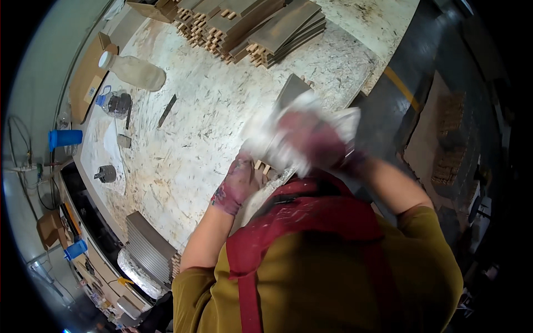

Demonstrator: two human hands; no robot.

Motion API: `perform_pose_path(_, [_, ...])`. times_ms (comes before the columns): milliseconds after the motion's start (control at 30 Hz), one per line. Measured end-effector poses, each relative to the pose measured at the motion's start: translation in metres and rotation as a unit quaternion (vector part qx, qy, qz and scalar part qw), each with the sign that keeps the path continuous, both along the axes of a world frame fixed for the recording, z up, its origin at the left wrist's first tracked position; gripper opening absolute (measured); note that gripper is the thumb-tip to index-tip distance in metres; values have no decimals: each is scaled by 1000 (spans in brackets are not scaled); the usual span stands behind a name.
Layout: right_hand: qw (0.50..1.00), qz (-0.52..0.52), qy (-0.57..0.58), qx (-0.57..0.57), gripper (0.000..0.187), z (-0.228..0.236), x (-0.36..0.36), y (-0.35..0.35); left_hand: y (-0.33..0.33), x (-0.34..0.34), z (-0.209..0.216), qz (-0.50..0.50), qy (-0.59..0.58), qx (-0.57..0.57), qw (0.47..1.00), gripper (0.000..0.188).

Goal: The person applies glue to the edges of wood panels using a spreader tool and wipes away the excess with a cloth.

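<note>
A grey board [292,89] with light wooden dowels at its ends lies at the table's near edge, mostly covered by a white cloth [266,133]. My right hand [313,139], in a stained reddish glove, is closed on the cloth and presses it over the board; hand and cloth are smeared by motion. At the board's near end, beside its dowels [262,166], my left hand [241,180] grips the board in a similar stained glove. Its fingertips are partly hidden.
Doweled grey boards [239,28] are stacked at the far side of the white, scuffed table [194,139]. A large bottle [136,72], a smaller jug [115,104] and a dark flat strip [167,110] lie to the left. More boards [150,247] stand at the near left.
</note>
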State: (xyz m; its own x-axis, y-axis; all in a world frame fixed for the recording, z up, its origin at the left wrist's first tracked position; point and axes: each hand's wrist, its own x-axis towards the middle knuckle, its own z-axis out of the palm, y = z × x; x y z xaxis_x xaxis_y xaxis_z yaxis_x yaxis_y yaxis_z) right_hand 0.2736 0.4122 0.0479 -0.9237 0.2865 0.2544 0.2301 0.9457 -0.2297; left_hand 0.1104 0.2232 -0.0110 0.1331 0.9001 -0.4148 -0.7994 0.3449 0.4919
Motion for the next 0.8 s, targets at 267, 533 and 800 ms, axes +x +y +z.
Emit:
perform_pose_path(267, [968,-244,30,-57,33,-73,31,125,-9,2,16,23,-92,94,991,68])
perform_pose_path(533, [962,-86,-124,-229,27,-34,-45,-7,-19,-2,-7,36,-251,-83,964,71])
perform_pose_path(800, [926,-285,127,-212,33,-77,30,145,-28,-31,4,34,-26,-53,998,46])
